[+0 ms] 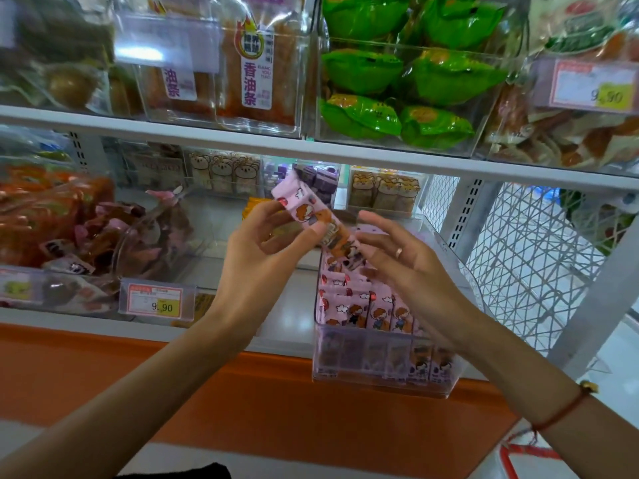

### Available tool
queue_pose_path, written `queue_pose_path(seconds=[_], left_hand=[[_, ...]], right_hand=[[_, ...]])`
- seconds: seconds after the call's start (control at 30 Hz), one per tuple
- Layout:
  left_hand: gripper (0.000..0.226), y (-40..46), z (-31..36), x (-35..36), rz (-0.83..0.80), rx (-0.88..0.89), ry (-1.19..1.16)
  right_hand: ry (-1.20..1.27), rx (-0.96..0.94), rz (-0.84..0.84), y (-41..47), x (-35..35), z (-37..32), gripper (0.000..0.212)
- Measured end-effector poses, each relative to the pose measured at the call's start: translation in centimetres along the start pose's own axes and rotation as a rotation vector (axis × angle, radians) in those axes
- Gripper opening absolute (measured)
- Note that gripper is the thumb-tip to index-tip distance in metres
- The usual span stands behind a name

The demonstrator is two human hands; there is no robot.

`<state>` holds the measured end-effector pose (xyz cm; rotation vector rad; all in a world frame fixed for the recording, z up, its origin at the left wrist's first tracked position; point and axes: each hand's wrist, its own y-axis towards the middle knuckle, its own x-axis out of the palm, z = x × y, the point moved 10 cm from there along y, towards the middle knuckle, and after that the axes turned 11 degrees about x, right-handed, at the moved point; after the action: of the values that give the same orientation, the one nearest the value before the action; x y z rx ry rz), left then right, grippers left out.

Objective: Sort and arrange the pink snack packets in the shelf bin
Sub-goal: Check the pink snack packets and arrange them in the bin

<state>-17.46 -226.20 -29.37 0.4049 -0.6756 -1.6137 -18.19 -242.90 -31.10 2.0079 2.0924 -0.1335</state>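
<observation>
- One pink snack packet is held raised and tilted above the clear shelf bin, pinched between thumb and fingertips of the left hand.
- The right hand is seen just beside the packet's lower end, fingers straight and spread; whether a fingertip touches the wrapper cannot be told.
- The remaining pink packets are standing in rows inside the bin — upright at the front, less orderly toward the back.
- Handling is judged as follows: the packet is light, its film wrapper thin, glossy and likely slippery, with a firmer filling inside (contents not identifiable).
- A hold across the filled middle is advised — the crimped ends would probably fold or slip.
- Light pressure is considered enough; squeezing could crush the contents.
- A price tag is noted on the shelf edge to the left.
</observation>
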Motion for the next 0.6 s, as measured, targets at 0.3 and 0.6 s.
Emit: queue_pose_path(seconds=[0.3, 0.6], left_hand=[[0.044, 3.1, -1.0, -2.4, 0.122, 0.122, 0.095], [0.042, 4.0, -2.3, -0.6, 0.003, 0.175, 0.152]], right_hand=[[-0.973, -0.052, 0.119, 10.7, 1.5, 3.0, 0.033], [-1.268, -0.001, -0.070, 11.5, 2.2, 4.9, 0.037]])
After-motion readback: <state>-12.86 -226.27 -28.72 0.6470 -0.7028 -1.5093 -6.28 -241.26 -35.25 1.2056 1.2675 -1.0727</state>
